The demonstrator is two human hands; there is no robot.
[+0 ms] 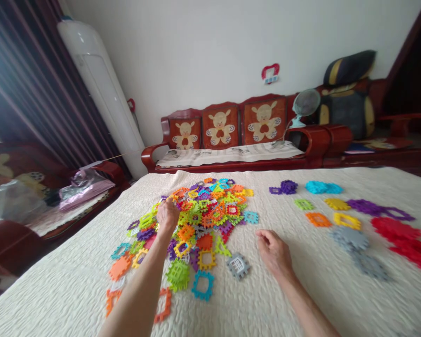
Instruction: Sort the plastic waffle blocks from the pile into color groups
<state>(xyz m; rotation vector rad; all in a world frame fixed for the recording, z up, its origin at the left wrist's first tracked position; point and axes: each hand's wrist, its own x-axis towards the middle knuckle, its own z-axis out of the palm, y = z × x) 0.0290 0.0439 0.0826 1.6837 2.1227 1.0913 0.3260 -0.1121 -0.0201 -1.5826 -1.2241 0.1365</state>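
A heap of colourful plastic interlocking building pieces [203, 217] lies on the cream quilted cloth. My left hand [167, 215] is at the heap's left side, fingers curled down among the pieces; whatever they grip is hidden. My right hand [274, 252] hovers or rests over the cloth right of the heap, its fingers curled together, with no piece visible in it. Nearest to it is a grey square piece [238, 266] with a white grid insert. A blue square frame [202, 285] and a lime green stack [178, 275] lie at the heap's front.
At the right, pieces lie grouped by colour: purple [288, 187], blue [323, 187], orange [318, 219], yellow [347, 221], grey [351, 238] and red [396, 228]. Beyond the cloth-covered table [224, 323] stand a wooden sofa [228, 168] and a small fan [306, 103].
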